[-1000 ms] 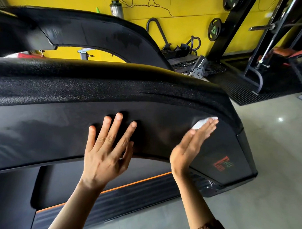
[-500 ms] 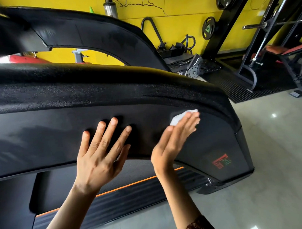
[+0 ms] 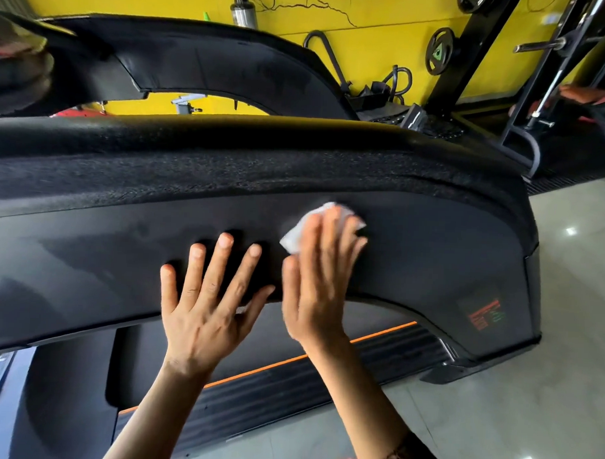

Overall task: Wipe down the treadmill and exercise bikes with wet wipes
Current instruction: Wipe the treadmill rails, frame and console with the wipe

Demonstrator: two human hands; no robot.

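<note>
Currently, one treadmill side arm (image 3: 430, 254) is seen with its long axis running left to right, the right end curving down toward the floor. A second arm (image 3: 214, 61) lies behind it. One wet wipe (image 3: 294, 237) is pressed flat on the smooth panel under the straight fingers of the right hand (image 3: 317, 291); it is mostly covered and blurred. The left hand (image 3: 205, 315) is laid flat just beside, fingers spread. The red-green logo (image 3: 485, 313) cannot be read.

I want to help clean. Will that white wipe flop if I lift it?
Probably floppy: the wipe looks thin and creased under the right hand. Likely very light, since flat fingers alone pin it against the treadmill panel.
</note>
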